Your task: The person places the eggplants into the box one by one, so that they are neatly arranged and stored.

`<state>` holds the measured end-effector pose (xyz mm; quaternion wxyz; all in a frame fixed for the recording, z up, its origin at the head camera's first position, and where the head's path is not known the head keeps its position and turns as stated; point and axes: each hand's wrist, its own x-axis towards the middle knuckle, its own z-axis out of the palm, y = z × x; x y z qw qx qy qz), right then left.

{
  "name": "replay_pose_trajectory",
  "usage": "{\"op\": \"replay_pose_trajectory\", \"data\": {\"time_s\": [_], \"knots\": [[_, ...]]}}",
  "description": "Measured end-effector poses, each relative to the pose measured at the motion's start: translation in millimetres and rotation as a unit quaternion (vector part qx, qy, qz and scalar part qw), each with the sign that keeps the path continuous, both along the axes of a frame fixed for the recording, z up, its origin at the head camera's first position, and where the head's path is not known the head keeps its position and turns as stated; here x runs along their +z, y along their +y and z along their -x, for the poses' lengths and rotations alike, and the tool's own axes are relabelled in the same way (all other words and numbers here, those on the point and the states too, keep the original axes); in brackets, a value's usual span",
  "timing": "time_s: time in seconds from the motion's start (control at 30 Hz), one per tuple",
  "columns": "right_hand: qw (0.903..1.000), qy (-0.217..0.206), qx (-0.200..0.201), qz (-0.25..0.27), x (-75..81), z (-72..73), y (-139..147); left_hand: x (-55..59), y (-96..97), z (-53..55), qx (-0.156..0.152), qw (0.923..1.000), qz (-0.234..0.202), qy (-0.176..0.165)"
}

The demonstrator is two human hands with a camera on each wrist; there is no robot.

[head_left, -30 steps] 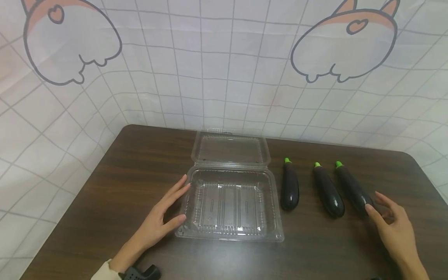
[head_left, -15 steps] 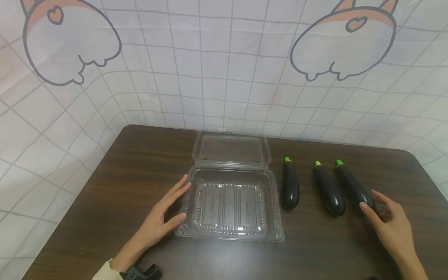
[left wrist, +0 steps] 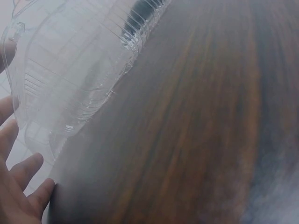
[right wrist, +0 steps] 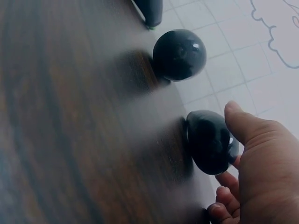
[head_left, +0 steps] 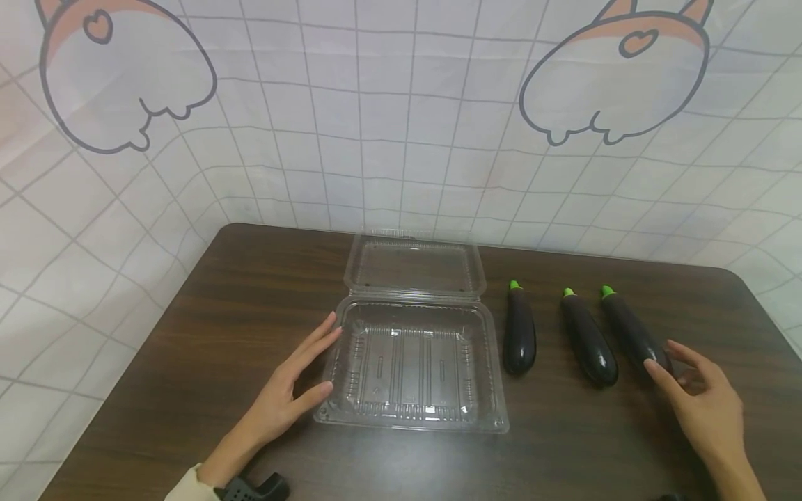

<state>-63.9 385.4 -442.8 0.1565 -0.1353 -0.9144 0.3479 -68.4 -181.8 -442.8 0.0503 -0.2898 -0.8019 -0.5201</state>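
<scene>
A clear plastic clamshell container (head_left: pixel 410 362) lies with its lid (head_left: pixel 413 268) folded back. My left hand (head_left: pixel 285 390) rests at its left side, fingers spread and fairly straight, the fingertips touching the rim; the left wrist view shows these fingers (left wrist: pixel 28 170) beside the clear wall. Three dark, glossy eggplants with green stems lie to the right: one near the container (head_left: pixel 519 330), a middle one (head_left: pixel 589 341) and a right one (head_left: pixel 633 330). My right hand (head_left: pixel 704 400) holds the rounded lower end of the right eggplant (right wrist: pixel 208 142), thumb on one side and curled fingers on the other.
Everything lies on a dark wood-grain table (head_left: pixel 219 313) with rounded far corners. Behind it hangs a white grid-patterned cloth (head_left: pixel 388 125) with cartoon animal drawings. A black strap device (head_left: pixel 253 487) is on my left wrist.
My right hand has shifted slightly left, closer round the lower end of the right eggplant. The left hand, container and eggplants stay about where they were.
</scene>
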Motion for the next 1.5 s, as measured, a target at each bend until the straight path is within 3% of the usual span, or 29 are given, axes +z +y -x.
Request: {"op": "replay_pose_trajectory", "data": {"time_s": [0.37,0.83,1.0,1.23,1.5], "knots": [[0.9989,-0.014,-0.037,-0.027,3.0,6.0,-6,-2.0,-0.8,0.8,0.0,0.9999,-0.002,0.012],[0.9986,-0.006,-0.052,0.005,9.0,4.3,-7,-2.3,-1.6,1.8,0.0,0.9999,-0.001,0.011],[0.9995,0.002,-0.033,-0.002,21.4,1.7,-12,-6.1,-2.9,2.8,0.003,1.0,0.003,0.004],[0.9971,0.064,0.008,-0.041,44.5,2.9,-29,-5.8,-1.9,2.8,0.004,1.0,-0.001,0.002],[0.9922,0.098,0.074,-0.021,62.6,6.7,-48,-5.1,-1.7,2.5,0.003,1.0,0.0,0.005]]}}
